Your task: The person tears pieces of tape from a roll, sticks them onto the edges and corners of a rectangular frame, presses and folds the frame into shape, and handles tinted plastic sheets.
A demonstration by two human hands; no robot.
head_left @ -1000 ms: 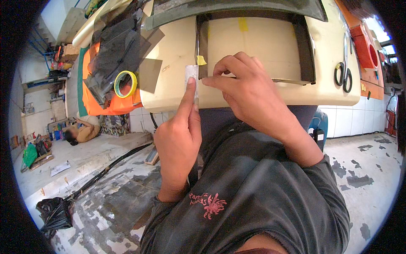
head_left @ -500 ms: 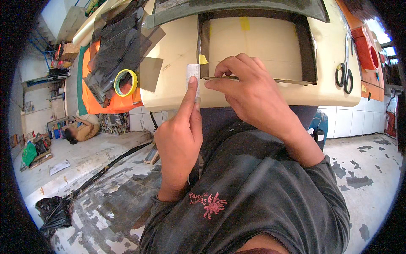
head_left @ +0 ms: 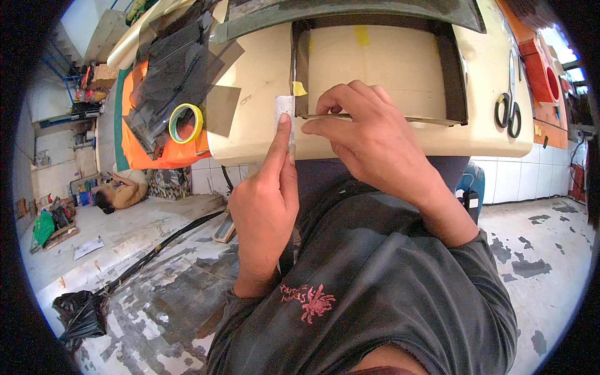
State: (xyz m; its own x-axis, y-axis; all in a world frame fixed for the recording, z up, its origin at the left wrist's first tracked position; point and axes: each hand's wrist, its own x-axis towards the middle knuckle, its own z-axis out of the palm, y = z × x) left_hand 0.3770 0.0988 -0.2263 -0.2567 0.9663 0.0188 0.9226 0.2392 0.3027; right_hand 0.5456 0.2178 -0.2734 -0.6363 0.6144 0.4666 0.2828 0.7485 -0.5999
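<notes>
The left hand point(head_left: 265, 206) presses a small pale ruler point(head_left: 285, 115) flat on the near table point(head_left: 262, 69) edge, right hand point(head_left: 375, 147) fingers pinching a thin dark strip point(head_left: 375, 117) beside it, so lining them up carefully seems next.

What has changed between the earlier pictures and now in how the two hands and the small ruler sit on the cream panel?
Almost nothing. The left hand keeps its forefinger pressed along the small ruler at the cream panel edge; the right hand stays on the thin strip beside it. Nothing was taken or let go. The tape roll and scissors lie unmoved.
</notes>
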